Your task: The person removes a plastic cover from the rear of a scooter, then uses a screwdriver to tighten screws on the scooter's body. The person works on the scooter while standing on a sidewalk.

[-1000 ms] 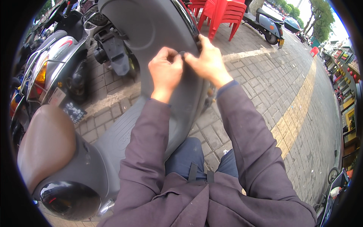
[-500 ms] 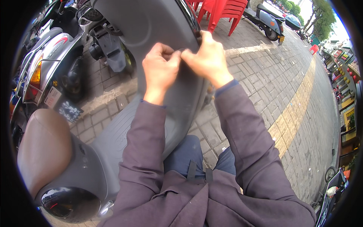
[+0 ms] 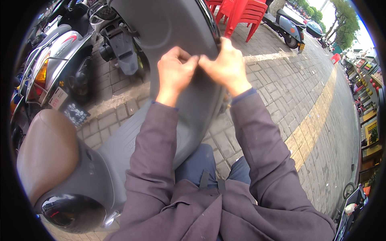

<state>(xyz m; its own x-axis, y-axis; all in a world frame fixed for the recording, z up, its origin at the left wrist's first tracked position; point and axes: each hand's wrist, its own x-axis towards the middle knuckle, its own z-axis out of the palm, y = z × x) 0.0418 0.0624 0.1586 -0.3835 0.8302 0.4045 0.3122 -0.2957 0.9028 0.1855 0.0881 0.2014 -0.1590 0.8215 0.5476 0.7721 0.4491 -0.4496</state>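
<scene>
Clearly, both hands [image 3: 175, 73] [image 3: 227, 69] sit close together at the grey scooter panel [image 3: 167, 26], any grip I cannot tell.

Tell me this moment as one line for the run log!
left hand: over grey scooter panel; right hand: at panel's edge; hands: close together; anything held: unclear; nearby: brown seat, red chairs

Lit bright by diffuse daylight | darker beneath silver scooter [image 3: 62, 50] | washed out at sky [image 3: 364, 35], upper right | glinting on glossy black panel [image 3: 72, 211] | slightly blurred at hands [image 3: 175, 74] | bowed, vignetted toward rim
</scene>
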